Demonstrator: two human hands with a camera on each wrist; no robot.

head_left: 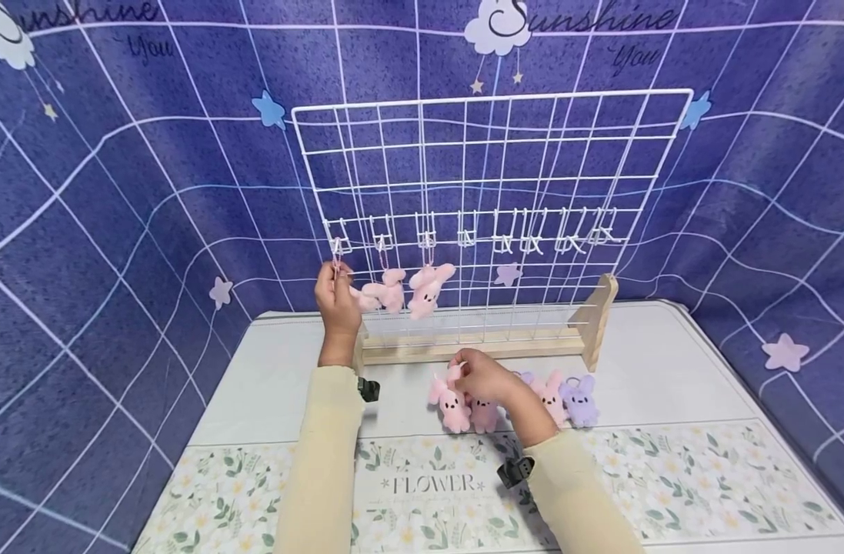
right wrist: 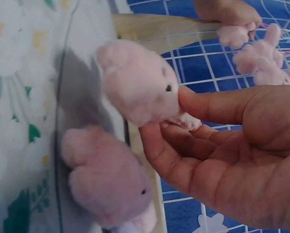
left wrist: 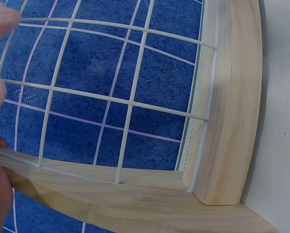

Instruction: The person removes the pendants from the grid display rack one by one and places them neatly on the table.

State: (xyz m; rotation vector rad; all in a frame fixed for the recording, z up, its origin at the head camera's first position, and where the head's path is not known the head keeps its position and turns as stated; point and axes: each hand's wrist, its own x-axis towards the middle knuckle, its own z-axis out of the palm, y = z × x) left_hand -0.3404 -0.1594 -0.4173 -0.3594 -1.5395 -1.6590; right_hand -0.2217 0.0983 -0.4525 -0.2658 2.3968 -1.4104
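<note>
In the head view my left hand (head_left: 338, 304) pinches near the top of the leftmost hanging pink plush (head_left: 365, 300) at the left edge of the white wire rack (head_left: 463, 185). Two more pink plushes, one in the middle (head_left: 391, 291) and one to the right (head_left: 427, 294), hang from hooks. My right hand (head_left: 487, 378) is over the table by a pink plush (head_left: 454, 409). The right wrist view shows my right hand (right wrist: 232, 141) pinching a pink plush (right wrist: 137, 85) between thumb and fingers, above another pink plush (right wrist: 108, 177).
Several bare hooks (head_left: 530, 242) line the rack to the right. Its wooden foot (head_left: 599, 323) stands at the right end. On the table lie a pink plush (head_left: 553, 400) and a purple plush (head_left: 581, 402). A floral mat (head_left: 671, 477) covers the front.
</note>
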